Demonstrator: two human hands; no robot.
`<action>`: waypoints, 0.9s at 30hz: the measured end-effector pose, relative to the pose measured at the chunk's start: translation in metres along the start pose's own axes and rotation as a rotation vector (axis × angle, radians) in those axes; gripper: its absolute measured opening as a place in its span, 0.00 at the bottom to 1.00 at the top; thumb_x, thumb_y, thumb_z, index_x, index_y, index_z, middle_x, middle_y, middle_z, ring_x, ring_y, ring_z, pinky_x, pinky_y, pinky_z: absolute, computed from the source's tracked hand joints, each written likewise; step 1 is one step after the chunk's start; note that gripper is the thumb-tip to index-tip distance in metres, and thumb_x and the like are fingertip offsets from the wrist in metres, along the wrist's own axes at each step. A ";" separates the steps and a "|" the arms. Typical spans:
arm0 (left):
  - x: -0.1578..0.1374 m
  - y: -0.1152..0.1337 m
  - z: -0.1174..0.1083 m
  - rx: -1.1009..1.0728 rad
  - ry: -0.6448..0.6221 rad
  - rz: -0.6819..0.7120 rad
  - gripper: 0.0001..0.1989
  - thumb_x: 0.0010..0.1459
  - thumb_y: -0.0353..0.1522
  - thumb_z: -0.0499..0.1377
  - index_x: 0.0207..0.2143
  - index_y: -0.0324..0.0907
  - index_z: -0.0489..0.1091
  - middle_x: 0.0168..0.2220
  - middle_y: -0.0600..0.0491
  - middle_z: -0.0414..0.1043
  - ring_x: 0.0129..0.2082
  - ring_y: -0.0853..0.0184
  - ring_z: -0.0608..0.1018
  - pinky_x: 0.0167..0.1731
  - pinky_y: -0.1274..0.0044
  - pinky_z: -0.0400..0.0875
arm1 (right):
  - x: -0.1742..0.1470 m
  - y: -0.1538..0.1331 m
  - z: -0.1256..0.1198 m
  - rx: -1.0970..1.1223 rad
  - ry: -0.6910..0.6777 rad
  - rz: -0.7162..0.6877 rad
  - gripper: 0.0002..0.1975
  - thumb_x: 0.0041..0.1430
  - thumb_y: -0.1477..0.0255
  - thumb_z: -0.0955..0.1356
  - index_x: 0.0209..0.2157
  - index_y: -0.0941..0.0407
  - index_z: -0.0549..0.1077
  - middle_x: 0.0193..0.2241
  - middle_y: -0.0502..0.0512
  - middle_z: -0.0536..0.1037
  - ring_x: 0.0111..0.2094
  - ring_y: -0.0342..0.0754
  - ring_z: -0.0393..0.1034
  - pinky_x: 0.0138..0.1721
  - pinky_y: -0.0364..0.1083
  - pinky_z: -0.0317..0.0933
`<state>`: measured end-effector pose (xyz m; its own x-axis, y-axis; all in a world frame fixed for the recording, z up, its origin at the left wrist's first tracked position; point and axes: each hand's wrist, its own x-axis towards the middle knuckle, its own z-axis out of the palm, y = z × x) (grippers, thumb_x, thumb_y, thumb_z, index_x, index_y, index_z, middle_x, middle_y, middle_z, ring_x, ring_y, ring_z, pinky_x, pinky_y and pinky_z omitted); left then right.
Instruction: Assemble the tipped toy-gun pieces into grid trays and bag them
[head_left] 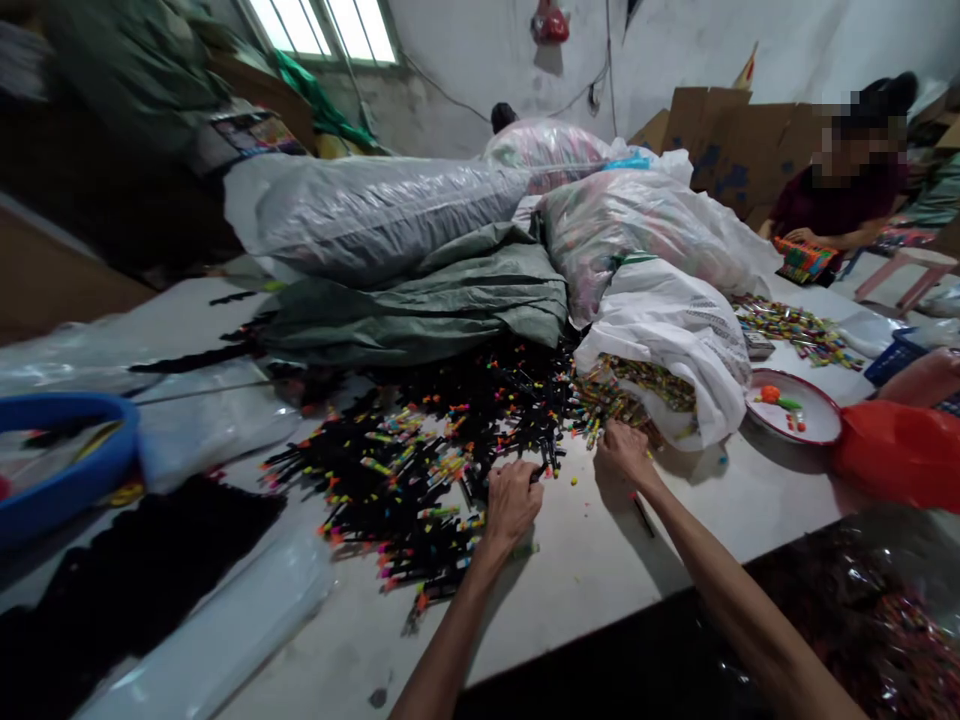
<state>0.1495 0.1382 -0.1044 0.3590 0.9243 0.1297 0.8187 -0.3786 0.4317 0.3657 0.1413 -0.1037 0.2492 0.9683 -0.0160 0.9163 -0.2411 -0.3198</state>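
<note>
My left hand (514,502) is closed at the right edge of a heap of black pens (405,490) with bright tips and patterned bands. A short black pen (538,473) shows at its thumb and fingers. To the right, my right hand (627,450) reaches to a pile of small patterned tubes (600,405) spilling from a white sack (667,330). Its fingers are bent together at the pile's front edge; what they pinch, if anything, is hidden. One dark pen (643,514) with a red end lies apart on the white table (577,600), below my right hand.
Behind the heap lie a green sack (427,300) and large stuffed plastic bags (390,205). A blue basin (67,460) stands left, a white dish (814,400) and red bag (900,455) right. A person (840,200) sits at the far right holding colourful items.
</note>
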 end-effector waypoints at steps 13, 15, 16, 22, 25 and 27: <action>-0.012 0.025 -0.017 -0.424 -0.044 0.079 0.14 0.59 0.39 0.45 0.26 0.43 0.62 0.28 0.53 0.64 0.32 0.65 0.68 0.33 0.74 0.61 | -0.068 -0.037 0.007 1.241 -0.222 -0.223 0.18 0.54 0.58 0.67 0.40 0.58 0.71 0.23 0.47 0.68 0.24 0.40 0.62 0.26 0.40 0.59; -0.014 0.024 -0.019 -0.369 -0.034 0.091 0.16 0.61 0.40 0.44 0.26 0.43 0.61 0.29 0.53 0.63 0.32 0.66 0.68 0.34 0.74 0.61 | -0.067 -0.035 0.005 1.263 -0.228 -0.177 0.19 0.54 0.58 0.68 0.41 0.58 0.72 0.26 0.48 0.69 0.26 0.40 0.62 0.27 0.40 0.60; -0.016 0.024 -0.021 -0.345 -0.039 0.090 0.16 0.62 0.40 0.43 0.26 0.43 0.61 0.29 0.53 0.63 0.32 0.66 0.68 0.33 0.75 0.61 | -0.066 -0.034 0.002 1.276 -0.237 -0.166 0.19 0.54 0.59 0.68 0.41 0.58 0.73 0.26 0.49 0.69 0.26 0.40 0.62 0.27 0.40 0.60; -0.026 0.032 -0.026 -0.301 -0.139 0.157 0.12 0.63 0.35 0.44 0.30 0.43 0.63 0.31 0.52 0.67 0.31 0.67 0.70 0.32 0.76 0.61 | -0.069 -0.025 -0.032 1.173 -0.222 -0.326 0.16 0.56 0.60 0.67 0.38 0.57 0.77 0.29 0.51 0.68 0.24 0.38 0.62 0.24 0.39 0.59; -0.029 0.034 -0.027 -0.244 -0.122 0.219 0.12 0.63 0.32 0.44 0.36 0.42 0.66 0.35 0.50 0.68 0.36 0.66 0.70 0.36 0.76 0.62 | -0.070 -0.021 -0.044 1.088 -0.274 -0.403 0.16 0.57 0.61 0.67 0.39 0.57 0.77 0.30 0.52 0.69 0.27 0.40 0.63 0.25 0.39 0.59; -0.031 0.034 -0.028 -0.174 -0.134 0.259 0.12 0.64 0.31 0.44 0.40 0.42 0.67 0.36 0.50 0.69 0.39 0.65 0.70 0.38 0.75 0.62 | -0.072 -0.019 -0.046 1.062 -0.312 -0.428 0.15 0.58 0.62 0.66 0.40 0.57 0.77 0.31 0.52 0.71 0.28 0.41 0.63 0.27 0.40 0.58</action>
<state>0.1532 0.0982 -0.0688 0.6099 0.7797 0.1417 0.6082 -0.5751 0.5471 0.3451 0.0735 -0.0528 -0.2361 0.9666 0.0999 0.1510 0.1380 -0.9789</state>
